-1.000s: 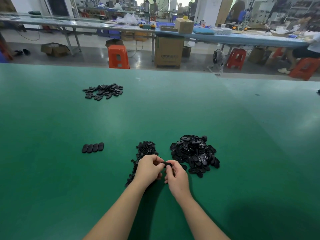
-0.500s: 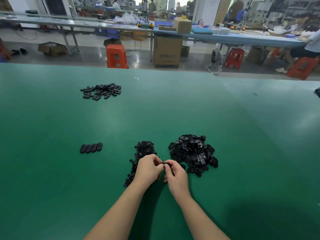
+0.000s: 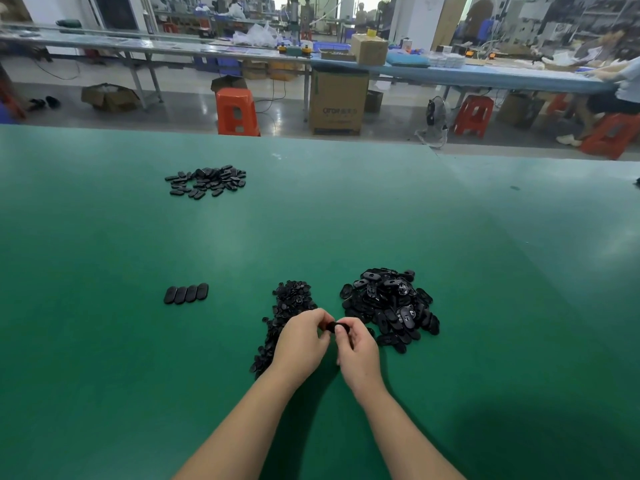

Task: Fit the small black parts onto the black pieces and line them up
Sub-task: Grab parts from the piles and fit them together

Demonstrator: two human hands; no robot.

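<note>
Head view: left hand (image 3: 300, 344) and right hand (image 3: 356, 351) share a pinching grip on one smooth oval black piece (image 3: 331, 326).

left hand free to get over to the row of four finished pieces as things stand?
Probably not yet: the left hand and right hand both pinch a black piece. The path over bare green table to the row looks unobstructed.

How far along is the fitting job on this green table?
Early. Done: four pieces in a row. In hand: left hand and right hand pinch one black piece. Left: the small-parts pile and oval-piece pile. The far pile is unclear.
</note>
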